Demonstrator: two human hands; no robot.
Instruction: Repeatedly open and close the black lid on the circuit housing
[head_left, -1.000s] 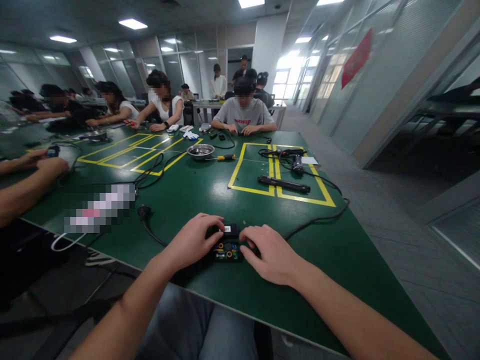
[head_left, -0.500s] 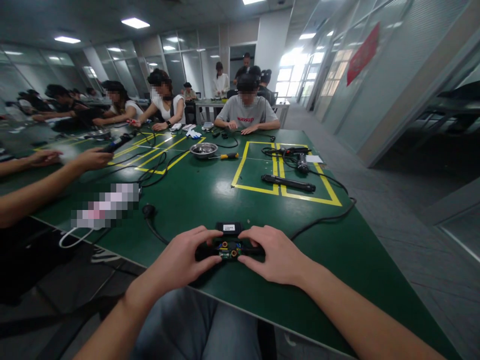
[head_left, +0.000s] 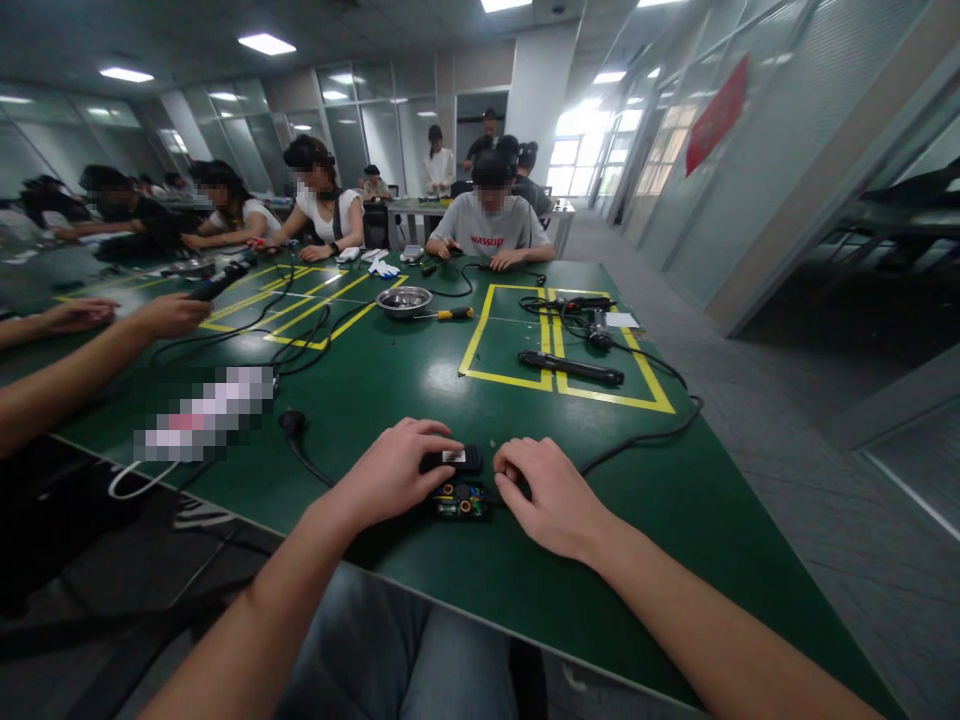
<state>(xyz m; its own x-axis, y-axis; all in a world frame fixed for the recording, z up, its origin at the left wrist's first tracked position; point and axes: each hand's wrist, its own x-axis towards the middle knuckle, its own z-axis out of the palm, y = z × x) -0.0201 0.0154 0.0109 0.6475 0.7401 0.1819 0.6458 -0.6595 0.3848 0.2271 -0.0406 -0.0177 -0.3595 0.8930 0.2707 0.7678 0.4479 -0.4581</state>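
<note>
My left hand [head_left: 401, 470] has its fingers over a black plastic cover [head_left: 472, 461] with a white label, its thumb tucked against the near left side. Just in front of the cover lies an open black housing with a circuit board [head_left: 466, 500] bearing copper coils and small parts. To the right of both is my right hand [head_left: 553, 495], off the board. Its fingers are curled, with a small gap between thumb and index finger, and nothing shows in them.
A black plug [head_left: 292, 424] with its cable lies left. Beyond are a metal bowl [head_left: 403, 301], a yellow-handled screwdriver [head_left: 455, 313], a black rod-shaped tool [head_left: 571, 367] and a tangled corded device [head_left: 600, 328]. A co-worker's hand [head_left: 174, 314] is at left; another person [head_left: 491, 220] sits opposite.
Both hands have let go of the circuit board housing. The left moved up onto the labelled cover; the right drew back to the right, its fingers curling.
</note>
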